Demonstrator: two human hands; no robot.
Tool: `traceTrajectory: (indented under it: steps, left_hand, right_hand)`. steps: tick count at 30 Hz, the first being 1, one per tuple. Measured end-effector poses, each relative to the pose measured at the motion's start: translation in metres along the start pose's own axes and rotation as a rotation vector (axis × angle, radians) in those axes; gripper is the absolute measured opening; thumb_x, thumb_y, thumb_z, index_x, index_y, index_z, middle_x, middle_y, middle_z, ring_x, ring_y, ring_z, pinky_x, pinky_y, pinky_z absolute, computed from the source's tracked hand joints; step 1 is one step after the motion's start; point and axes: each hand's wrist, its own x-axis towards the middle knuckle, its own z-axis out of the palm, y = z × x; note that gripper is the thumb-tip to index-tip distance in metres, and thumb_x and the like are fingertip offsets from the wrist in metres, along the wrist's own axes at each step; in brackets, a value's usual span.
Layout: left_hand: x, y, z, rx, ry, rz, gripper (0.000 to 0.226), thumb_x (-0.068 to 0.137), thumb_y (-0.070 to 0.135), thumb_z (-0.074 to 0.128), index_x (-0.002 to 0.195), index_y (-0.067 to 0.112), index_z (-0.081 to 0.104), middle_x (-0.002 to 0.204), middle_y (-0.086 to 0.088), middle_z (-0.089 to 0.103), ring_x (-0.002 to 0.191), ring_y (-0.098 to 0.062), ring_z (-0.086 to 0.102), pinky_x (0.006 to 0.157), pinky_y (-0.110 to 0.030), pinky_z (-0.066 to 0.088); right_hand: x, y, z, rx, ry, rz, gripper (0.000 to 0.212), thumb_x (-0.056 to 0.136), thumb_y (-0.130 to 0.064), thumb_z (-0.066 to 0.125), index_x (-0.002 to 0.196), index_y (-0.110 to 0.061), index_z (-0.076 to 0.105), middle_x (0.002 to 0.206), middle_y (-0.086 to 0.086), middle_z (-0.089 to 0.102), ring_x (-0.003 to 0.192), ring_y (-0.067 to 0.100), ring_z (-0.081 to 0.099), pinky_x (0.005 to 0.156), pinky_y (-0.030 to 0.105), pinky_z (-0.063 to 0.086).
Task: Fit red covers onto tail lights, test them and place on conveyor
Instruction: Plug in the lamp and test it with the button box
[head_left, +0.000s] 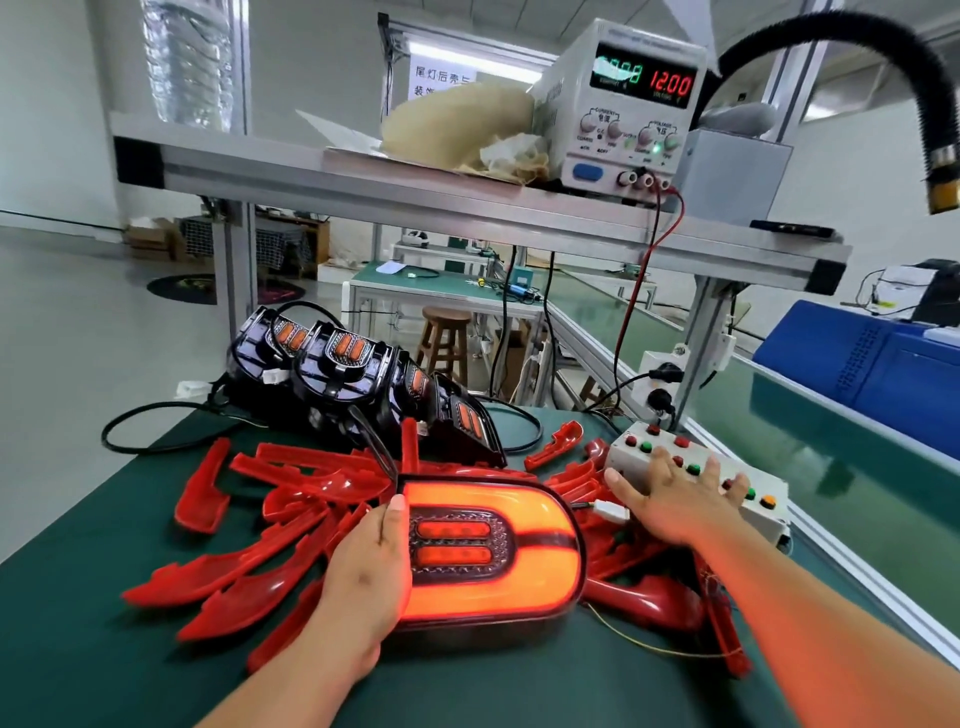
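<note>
While lit light (493, 551) lies on tabletop (78, 649) between hands, left hand (363, 577) grips its left edge, thumb over rim. Right hand (675, 499), fingers spread straight, rests on button box (621, 454) just beside. Four unlit lights (337, 374) stacked behind. Covers (249, 577) heaped around, too overlapped to count. One power supply (623, 104) on shelf (363, 176).

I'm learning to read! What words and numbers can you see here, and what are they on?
"12.00": red digits on the display of the power supply.
"尾灯后壳": top line of the paper sign behind the shelf; the rest of the sign is hidden or blurred.
The green digits on the same display: washed out by glare, unreadable.
The knob labels on the power supply: too small to read.
</note>
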Motion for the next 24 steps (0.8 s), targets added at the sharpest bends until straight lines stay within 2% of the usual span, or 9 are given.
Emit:
traceTrajectory:
  steps: [2, 6, 9, 11, 14, 18, 20, 22, 24]
  left_hand:
    - [0.001, -0.001, 0.000, 0.000, -0.003, 0.003, 0.042, 0.102, 0.048, 0.030, 0.098, 0.026, 0.066, 0.102, 0.002, 0.069, 0.100, -0.015, 0.063, 0.093, -0.039, 0.049]
    - [0.000, 0.001, 0.000, -0.023, -0.012, 0.010, 0.042, 0.101, 0.048, 0.031, 0.095, 0.026, 0.067, 0.098, 0.004, 0.070, 0.098, -0.014, 0.065, 0.088, -0.035, 0.049]
    - [0.001, 0.000, 0.000, -0.047, -0.011, -0.013, 0.031, 0.102, 0.047, 0.033, 0.090, 0.033, 0.058, 0.095, 0.021, 0.058, 0.100, -0.007, 0.055, 0.095, -0.031, 0.039]
    - [0.000, 0.001, 0.000, -0.051, -0.018, -0.010, 0.023, 0.102, 0.046, 0.034, 0.093, 0.038, 0.054, 0.094, 0.027, 0.049, 0.093, 0.002, 0.049, 0.095, -0.029, 0.032]
    - [0.000, 0.002, 0.001, -0.050, -0.009, -0.003, 0.022, 0.103, 0.045, 0.035, 0.102, 0.034, 0.055, 0.097, 0.023, 0.052, 0.090, 0.006, 0.048, 0.094, -0.028, 0.033]
    - [0.001, -0.001, -0.001, -0.034, -0.038, -0.009, 0.030, 0.101, 0.048, 0.034, 0.097, 0.032, 0.059, 0.101, 0.017, 0.058, 0.098, -0.002, 0.053, 0.094, -0.032, 0.037]
    - [0.001, -0.002, -0.001, -0.036, -0.035, -0.013, 0.027, 0.101, 0.049, 0.034, 0.093, 0.038, 0.058, 0.101, 0.019, 0.057, 0.097, 0.000, 0.052, 0.094, -0.032, 0.036]
    - [0.001, -0.001, -0.001, -0.025, -0.026, -0.011, 0.025, 0.101, 0.049, 0.035, 0.089, 0.041, 0.055, 0.098, 0.023, 0.054, 0.092, 0.003, 0.049, 0.094, -0.031, 0.034]
    - [0.001, -0.001, -0.001, -0.005, -0.016, 0.008, 0.031, 0.101, 0.049, 0.034, 0.090, 0.037, 0.060, 0.099, 0.018, 0.059, 0.095, -0.001, 0.053, 0.094, -0.033, 0.038]
  right_hand:
    - [-0.004, -0.001, -0.001, -0.003, -0.016, 0.009, 0.132, 0.043, -0.099, -0.017, 0.154, -0.029, -0.004, 0.164, -0.005, 0.002, 0.145, 0.044, -0.017, 0.103, 0.068, -0.022]
    - [-0.010, -0.006, -0.006, -0.025, -0.073, 0.066, 0.128, 0.044, -0.101, -0.013, 0.153, -0.033, -0.003, 0.163, -0.010, -0.004, 0.140, 0.049, -0.024, 0.089, 0.073, -0.030]
    - [-0.012, -0.009, -0.010, 0.000, -0.132, 0.125, 0.130, 0.041, -0.103, -0.008, 0.153, -0.038, 0.000, 0.162, -0.015, -0.010, 0.140, 0.053, -0.022, 0.091, 0.077, -0.023]
    - [-0.013, -0.010, -0.011, 0.004, -0.156, 0.147, 0.134, 0.035, -0.103, -0.009, 0.152, -0.040, 0.001, 0.161, -0.017, -0.012, 0.140, 0.054, -0.017, 0.094, 0.079, -0.018]
    - [-0.013, -0.010, -0.012, 0.010, -0.162, 0.161, 0.134, 0.034, -0.103, -0.008, 0.152, -0.042, 0.006, 0.160, -0.019, -0.013, 0.140, 0.056, -0.013, 0.096, 0.079, -0.015]
    - [-0.014, -0.008, -0.014, 0.000, -0.154, 0.162, 0.138, 0.028, -0.103, -0.009, 0.151, -0.043, 0.008, 0.158, -0.019, -0.023, 0.140, 0.057, -0.011, 0.097, 0.079, -0.012]
    - [-0.013, -0.003, -0.016, -0.011, -0.138, 0.171, 0.138, 0.027, -0.102, -0.011, 0.151, -0.044, 0.007, 0.155, -0.018, -0.029, 0.141, 0.056, -0.008, 0.097, 0.079, -0.010]
    - [-0.014, 0.002, -0.017, -0.026, -0.128, 0.169, 0.136, 0.029, -0.103, -0.011, 0.151, -0.045, 0.005, 0.154, -0.018, -0.031, 0.142, 0.055, -0.001, 0.098, 0.079, -0.008]
    - [-0.014, 0.006, -0.017, -0.050, -0.117, 0.141, 0.137, 0.028, -0.103, -0.011, 0.151, -0.045, 0.003, 0.154, -0.018, -0.030, 0.142, 0.054, 0.006, 0.097, 0.080, -0.008]
